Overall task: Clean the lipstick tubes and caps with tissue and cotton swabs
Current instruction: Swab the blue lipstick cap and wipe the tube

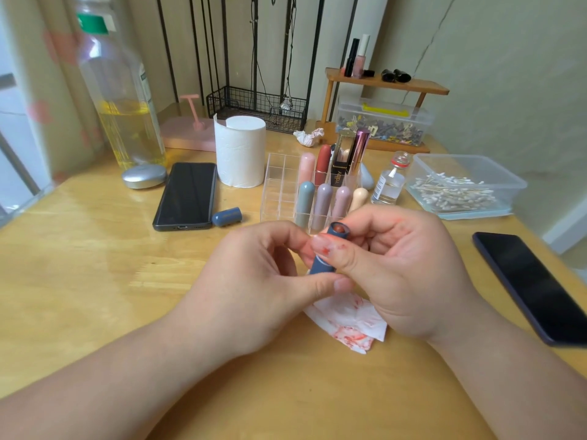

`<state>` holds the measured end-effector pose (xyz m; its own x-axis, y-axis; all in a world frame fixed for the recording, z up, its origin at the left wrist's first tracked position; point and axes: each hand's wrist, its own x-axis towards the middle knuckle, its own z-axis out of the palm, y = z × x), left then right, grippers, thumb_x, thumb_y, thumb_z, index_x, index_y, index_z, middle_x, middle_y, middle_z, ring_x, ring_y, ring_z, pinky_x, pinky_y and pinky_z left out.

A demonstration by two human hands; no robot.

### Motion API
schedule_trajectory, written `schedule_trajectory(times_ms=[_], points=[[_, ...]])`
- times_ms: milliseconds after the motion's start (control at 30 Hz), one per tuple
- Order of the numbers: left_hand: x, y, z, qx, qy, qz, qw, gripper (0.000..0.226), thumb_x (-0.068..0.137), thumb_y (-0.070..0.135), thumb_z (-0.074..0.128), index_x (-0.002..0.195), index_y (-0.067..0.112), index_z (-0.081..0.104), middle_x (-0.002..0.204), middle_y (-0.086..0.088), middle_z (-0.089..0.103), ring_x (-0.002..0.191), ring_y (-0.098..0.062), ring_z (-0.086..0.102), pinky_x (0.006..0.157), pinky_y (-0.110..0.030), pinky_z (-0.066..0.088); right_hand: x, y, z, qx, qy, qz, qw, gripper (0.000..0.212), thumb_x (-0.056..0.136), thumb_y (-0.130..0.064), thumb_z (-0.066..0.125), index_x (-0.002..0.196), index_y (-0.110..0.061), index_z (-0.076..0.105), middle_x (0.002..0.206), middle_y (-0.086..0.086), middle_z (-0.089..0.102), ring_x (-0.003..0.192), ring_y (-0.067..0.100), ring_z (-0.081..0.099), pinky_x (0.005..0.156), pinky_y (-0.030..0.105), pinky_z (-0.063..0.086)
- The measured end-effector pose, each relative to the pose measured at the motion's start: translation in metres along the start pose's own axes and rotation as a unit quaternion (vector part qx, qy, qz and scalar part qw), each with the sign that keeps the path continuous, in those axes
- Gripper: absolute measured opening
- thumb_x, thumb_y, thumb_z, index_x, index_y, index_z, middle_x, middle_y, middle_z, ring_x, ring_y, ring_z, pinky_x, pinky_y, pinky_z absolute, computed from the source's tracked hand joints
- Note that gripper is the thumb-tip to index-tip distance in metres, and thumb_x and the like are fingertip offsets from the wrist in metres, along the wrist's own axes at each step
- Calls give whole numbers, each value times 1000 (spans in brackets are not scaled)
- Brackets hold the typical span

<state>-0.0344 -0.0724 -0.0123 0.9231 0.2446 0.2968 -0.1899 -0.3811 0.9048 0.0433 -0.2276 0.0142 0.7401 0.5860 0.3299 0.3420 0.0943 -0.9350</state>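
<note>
Black phone (185, 195) lies beyond left hand (254, 281); silver oval case (144, 176) and bottle of yellow liquid (117, 100) further back-left. Second dark phone (533, 287) right of right hand (400, 271). Wire basket (257, 106), wooden shelf (386, 82), clear clip box (381, 122) far behind.

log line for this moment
left hand, right hand: grip uncapped blue lipstick tube | blue cap: lying on table | red-stained white tissue: below hands

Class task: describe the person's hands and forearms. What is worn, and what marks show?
Both forearms are bare: no sleeves, watch, bracelets or gloves show. No rings are visible on the left hand or right hand. Red smears mark the right thumb, with a fainter red smudge near a knuckle of that hand.
</note>
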Motion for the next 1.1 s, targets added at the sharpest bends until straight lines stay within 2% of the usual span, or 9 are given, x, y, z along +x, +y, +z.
schedule_trajectory(times_ms=[200,300,433,533,600,667,767,967,1100], points=[[-1,6,-4,-73,-58,-18,995,34,71,43,86,84,14,74,45,-3,46,43,-18,35,44,-28,25,0,-4,-3,17,-24,-22,999,7,77,-11,73,78,-5,71,75,20,71,67,22,65,63,29,54],[1,7,-4,-79,-72,-7,994,31,69,44,86,85,19,76,48,-16,52,43,-26,39,42,-40,32,1,-2,-3,25,-23,-25,999,7,77,-14,77,77,-9,72,72,13,71,68,21,65,63,30,54],[7,5,-9,-42,-60,-15,997,33,61,46,87,87,27,78,55,-14,62,46,-16,50,49,-35,41,7,6,-5,-4,-44,10,999,14,77,-29,78,81,-16,76,79,12,69,72,28,59,65,32,54],[22,-6,-35,151,-74,13,986,42,65,54,87,99,32,75,84,9,70,70,-6,58,62,-24,43,11,8,-6,-47,-3,6,999,15,88,-26,74,84,-12,72,81,11,66,73,23,57,70,33,53],[38,-20,-57,302,4,2,953,50,73,53,80,115,28,69,113,13,64,100,-9,56,84,-14,43,11,6,-6,-12,23,56,998,27,86,-30,65,92,-4,65,80,7,68,69,13,61,56,29,54],[49,-32,-70,379,77,-41,921,55,82,49,74,129,22,63,131,5,58,119,-22,47,100,-33,41,11,6,-5,-9,9,104,994,28,89,-32,58,96,-5,59,80,7,71,61,18,64,39,29,46],[57,-42,-66,448,73,-84,887,49,91,47,65,135,26,59,141,11,50,127,-23,37,97,-42,32,10,8,1,-37,-23,128,991,23,93,-34,54,96,-11,56,81,11,71,45,25,59,34,22,35],[65,-49,-56,517,38,-125,846,26,96,39,60,121,32,67,122,6,59,126,-23,38,112,-48,22,10,8,3,-45,-12,131,990,10,96,-11,60,106,-14,60,82,9,71,46,11,56,39,20,41],[59,-41,-58,413,69,-39,907,13,97,27,63,107,29,70,97,11,65,111,-20,54,109,-45,33,10,7,3,-21,-9,145,989,23,91,2,64,105,-8,49,86,13,70,44,1,55,39,20,40]])
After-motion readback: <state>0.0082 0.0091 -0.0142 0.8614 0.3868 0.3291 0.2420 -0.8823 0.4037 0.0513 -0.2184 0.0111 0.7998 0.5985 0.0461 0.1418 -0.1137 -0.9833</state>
